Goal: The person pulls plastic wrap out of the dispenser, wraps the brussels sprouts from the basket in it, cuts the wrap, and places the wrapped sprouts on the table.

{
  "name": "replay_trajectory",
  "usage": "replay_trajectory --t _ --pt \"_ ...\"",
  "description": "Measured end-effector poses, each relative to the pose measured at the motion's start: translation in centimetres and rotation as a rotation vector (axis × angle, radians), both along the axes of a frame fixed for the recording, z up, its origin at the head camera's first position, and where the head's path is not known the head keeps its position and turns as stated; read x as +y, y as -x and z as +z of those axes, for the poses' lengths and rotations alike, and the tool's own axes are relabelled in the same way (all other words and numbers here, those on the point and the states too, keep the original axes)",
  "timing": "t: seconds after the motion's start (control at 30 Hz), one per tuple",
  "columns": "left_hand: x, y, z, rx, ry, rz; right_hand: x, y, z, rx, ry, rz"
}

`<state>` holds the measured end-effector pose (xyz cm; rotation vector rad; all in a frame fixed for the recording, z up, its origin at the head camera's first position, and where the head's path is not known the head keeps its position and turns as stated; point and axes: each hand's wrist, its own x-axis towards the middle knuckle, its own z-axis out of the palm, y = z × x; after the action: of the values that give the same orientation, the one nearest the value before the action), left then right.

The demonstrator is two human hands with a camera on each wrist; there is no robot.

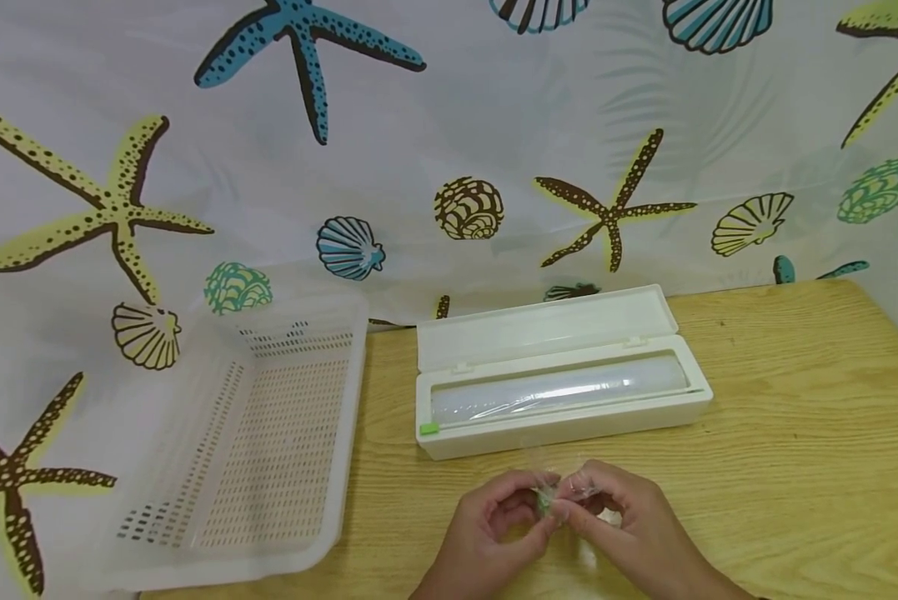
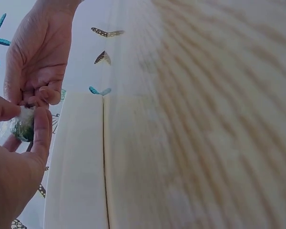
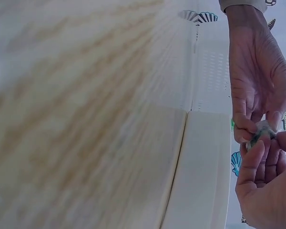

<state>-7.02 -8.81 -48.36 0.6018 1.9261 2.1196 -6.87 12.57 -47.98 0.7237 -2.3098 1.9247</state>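
Both hands meet over the table just in front of a white cling film box. Between the fingertips is a small dark-green thing (image 2: 22,131) wrapped in clear film (image 1: 579,487); its kind is hidden by fingers and film. My left hand (image 1: 494,525) pinches the wrapped thing between thumb and fingers. From the other side my right hand (image 1: 632,517) pinches the gathered film, its thumb close to the left thumb. In the right wrist view the bundle (image 3: 262,131) shows as crumpled film over green.
Behind the hands stands the cling film box (image 1: 569,433), its lid (image 1: 546,329) raised and a film roll (image 1: 569,389) inside. A green tab (image 1: 429,429) sits at its left front corner. To the left is a white perforated basket (image 1: 268,450). A seashell-print cloth (image 1: 418,125) hangs behind.
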Motion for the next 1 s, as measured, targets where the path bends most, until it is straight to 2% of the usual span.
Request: replay_trajectory --t 0.13,0.37,0.53,0.63,0.77,0.83,1.0 --pt "-0.06 0.02 0.01 0.005 -0.041 -0.001 0.03 0.00 0.18 -0.030 0.002 -0.029" --pt "-0.14 0.20 -0.53 0.153 -0.160 -0.049 0.12 -0.15 0.71 -0.091 -0.013 -0.104" --pt "-0.19 0.06 -0.23 0.075 -0.132 -0.042 0.14 -0.29 0.77 -0.080 0.018 -0.120" --pt "-0.20 -0.09 0.09 0.030 -0.071 -0.010 0.23 -0.29 0.68 -0.062 0.034 -0.117" --pt "-0.21 -0.19 0.31 0.035 -0.022 0.025 0.35 -0.17 0.55 -0.024 0.027 -0.119" --pt "-0.24 -0.21 0.31 0.032 -0.051 0.008 0.36 -0.10 0.45 0.012 0.019 -0.116" --pt "-0.15 -0.02 -0.03 0.111 -0.176 -0.060 0.29 -0.04 0.00 0.145 0.025 -0.088"
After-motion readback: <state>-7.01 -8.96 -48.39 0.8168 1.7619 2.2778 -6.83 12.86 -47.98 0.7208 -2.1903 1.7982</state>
